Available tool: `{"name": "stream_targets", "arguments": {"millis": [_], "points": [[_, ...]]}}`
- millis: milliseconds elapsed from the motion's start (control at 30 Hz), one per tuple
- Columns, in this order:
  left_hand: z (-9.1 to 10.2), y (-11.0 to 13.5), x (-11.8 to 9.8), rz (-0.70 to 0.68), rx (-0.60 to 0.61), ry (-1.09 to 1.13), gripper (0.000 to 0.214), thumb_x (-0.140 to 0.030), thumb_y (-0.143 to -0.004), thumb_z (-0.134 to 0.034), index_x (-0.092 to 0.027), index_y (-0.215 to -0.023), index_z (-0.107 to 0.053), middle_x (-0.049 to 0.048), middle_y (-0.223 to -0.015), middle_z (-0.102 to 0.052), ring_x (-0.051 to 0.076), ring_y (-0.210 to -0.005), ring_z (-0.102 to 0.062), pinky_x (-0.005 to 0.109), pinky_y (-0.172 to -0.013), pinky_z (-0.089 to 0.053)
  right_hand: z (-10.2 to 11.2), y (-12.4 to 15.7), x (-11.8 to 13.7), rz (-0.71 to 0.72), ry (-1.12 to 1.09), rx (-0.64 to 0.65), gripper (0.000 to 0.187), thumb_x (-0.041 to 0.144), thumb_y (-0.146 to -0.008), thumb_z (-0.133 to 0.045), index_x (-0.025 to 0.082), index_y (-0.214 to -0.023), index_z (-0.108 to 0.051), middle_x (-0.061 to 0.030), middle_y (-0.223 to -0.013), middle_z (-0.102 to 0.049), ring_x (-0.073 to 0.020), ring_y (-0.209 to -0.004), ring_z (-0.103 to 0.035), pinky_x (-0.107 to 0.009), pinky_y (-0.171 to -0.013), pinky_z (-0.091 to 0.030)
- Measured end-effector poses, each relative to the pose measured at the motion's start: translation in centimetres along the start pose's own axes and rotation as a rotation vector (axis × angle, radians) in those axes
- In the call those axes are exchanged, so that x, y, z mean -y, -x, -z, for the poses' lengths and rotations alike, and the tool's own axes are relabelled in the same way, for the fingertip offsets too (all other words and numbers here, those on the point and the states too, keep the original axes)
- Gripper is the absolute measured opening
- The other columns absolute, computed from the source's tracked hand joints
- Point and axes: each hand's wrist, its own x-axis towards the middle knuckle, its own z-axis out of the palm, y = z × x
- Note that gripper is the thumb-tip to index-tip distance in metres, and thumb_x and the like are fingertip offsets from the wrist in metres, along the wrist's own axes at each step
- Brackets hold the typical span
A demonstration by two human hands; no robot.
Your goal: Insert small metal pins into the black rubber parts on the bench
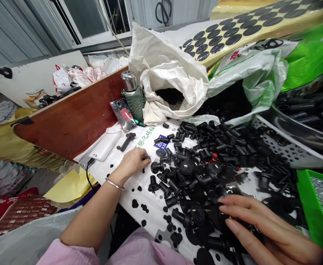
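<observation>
At the hands, on a white printed sheet (pixel 150 221), the left hand (pixel 131 163), with a silver bangle (pixel 114 184) at the wrist, is closed at the fingertips on a small dark piece (pixel 147 157). The right hand (pixel 261 228) lies well to its right, fingers slightly apart and resting on a heap of black moulded plastic parts (pixel 194 180), with no clear grip. The heap spreads between and ahead of both hands. Loose black round dots (pixel 135 203) lie just below the left hand. Ahead of that hand are a black plastic handle (pixel 126 141), a white flat device (pixel 105 144), a phone (pixel 122 115), and a steel flask in green netting (pixel 131 94). Right of the right hand sits a green tray of small screws (pixel 313 206). Farthest ahead are a white woven sack (pixel 164 73) and a yellow-backed sheet of black dots (pixel 227 40).
</observation>
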Motion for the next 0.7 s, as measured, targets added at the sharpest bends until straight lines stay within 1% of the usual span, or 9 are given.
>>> {"name": "stream_targets", "arguments": {"millis": [67, 167, 200, 333, 400, 500, 567, 633, 700], "points": [[0.1, 0.3, -0.2, 0.017, -0.031, 0.111, 0.021, -0.034, -0.069, -0.062, -0.015, -0.078, -0.064, 0.0019, -0.067, -0.058, 0.014, -0.058, -0.052, 0.025, -0.057, -0.04, -0.2, -0.3, 0.3, 0.002, -0.023, 0.0, 0.022, 0.02, -0.075, -0.061, 0.021, -0.097, -0.063, -0.006, -0.108, -0.06, -0.0199, -0.094, -0.062, -0.024, -0.076, -0.056], [0.4, 0.9, -1.0, 0.038, -0.042, 0.299, 0.038, -0.041, -0.08, -0.048, -0.013, -0.102, -0.06, 0.0033, -0.072, -0.06, 0.011, -0.054, -0.053, 0.024, -0.054, -0.044, -0.5, -0.7, 0.6, -0.003, -0.041, 0.009, 0.023, 0.019, -0.074, -0.062, 0.022, -0.097, -0.063, -0.0051, -0.107, -0.061, -0.0194, -0.093, -0.062, -0.023, -0.076, -0.056], [0.5, 1.2, -1.2, 0.041, -0.034, 0.351, 0.042, -0.043, -0.082, -0.044, -0.012, -0.107, -0.058, 0.0041, -0.073, -0.06, 0.01, -0.053, -0.054, 0.023, -0.054, -0.045, -0.6, -0.7, 0.8, 0.0, -0.042, 0.01, 0.023, 0.019, -0.074, -0.062, 0.022, -0.098, -0.062, -0.0048, -0.107, -0.061, -0.0189, -0.094, -0.062, -0.022, -0.076, -0.056], [0.6, 1.8, -1.2, 0.062, -0.031, 0.427, 0.046, -0.047, -0.083, -0.041, -0.01, -0.103, -0.06, 0.0062, -0.074, -0.062, 0.01, -0.053, -0.056, 0.023, -0.052, -0.047, -0.8, -0.9, 1.4, 0.04, -0.039, 0.04, 0.024, 0.019, -0.077, -0.059, 0.024, -0.1, -0.059, -0.0027, -0.108, -0.06, -0.0158, -0.094, -0.062, -0.018, -0.077, -0.055], [0.5, 1.8, -0.2, 0.089, -0.084, 0.386, 0.044, -0.047, -0.081, -0.045, -0.01, -0.1, -0.06, 0.0061, -0.075, -0.062, 0.012, -0.056, -0.057, 0.024, -0.054, -0.047, -0.8, -0.9, 1.6, 0.056, -0.03, 0.051, 0.024, 0.018, -0.077, -0.059, 0.025, -0.1, -0.059, -0.0024, -0.106, -0.06, -0.0155, -0.094, -0.062, -0.018, -0.077, -0.055], [0.6, 1.8, 1.5, 0.127, -0.175, 0.234, 0.033, -0.04, -0.075, -0.054, -0.013, -0.094, -0.061, 0.0052, -0.076, -0.062, 0.015, -0.063, -0.057, 0.026, -0.06, -0.046, -0.7, -0.5, 1.4, 0.059, -0.01, 0.034, 0.024, 0.018, -0.076, -0.06, 0.023, -0.099, -0.06, -0.0037, -0.106, -0.06, -0.0168, -0.093, -0.063, -0.02, -0.078, -0.055], [0.8, 1.8, 2.2, 0.128, -0.189, 0.11, 0.025, -0.035, -0.072, -0.058, -0.016, -0.087, -0.063, 0.0037, -0.074, -0.062, 0.016, -0.065, -0.056, 0.028, -0.063, -0.044, -0.7, -0.3, 1.0, 0.056, 0.007, 0.029, 0.025, 0.019, -0.076, -0.06, 0.023, -0.101, -0.059, -0.0043, -0.108, -0.058, -0.0166, -0.094, -0.062, -0.021, -0.08, -0.054], [1.1, 1.5, 2.1, 0.104, -0.168, 0.005, 0.021, -0.033, -0.07, -0.06, -0.019, -0.084, -0.065, 0.0028, -0.073, -0.063, 0.018, -0.066, -0.056, 0.029, -0.065, -0.043, -0.7, -0.1, 0.6, 0.079, 0.024, 0.028, 0.025, 0.019, -0.077, -0.06, 0.023, -0.102, -0.057, -0.0044, -0.109, -0.057, -0.0155, -0.094, -0.062, -0.019, -0.081, -0.053], [1.3, 0.7, 1.3, 0.068, -0.155, -0.076, 0.022, -0.034, -0.072, -0.059, -0.019, -0.087, -0.066, 0.0034, -0.077, -0.064, 0.019, -0.069, -0.056, 0.03, -0.068, -0.043, -0.7, -0.2, 0.3, 0.112, 0.036, 0.024, 0.026, 0.019, -0.077, -0.06, 0.023, -0.102, -0.057, -0.0047, -0.108, -0.057, -0.0151, -0.094, -0.062, -0.018, -0.08, -0.052]]}}
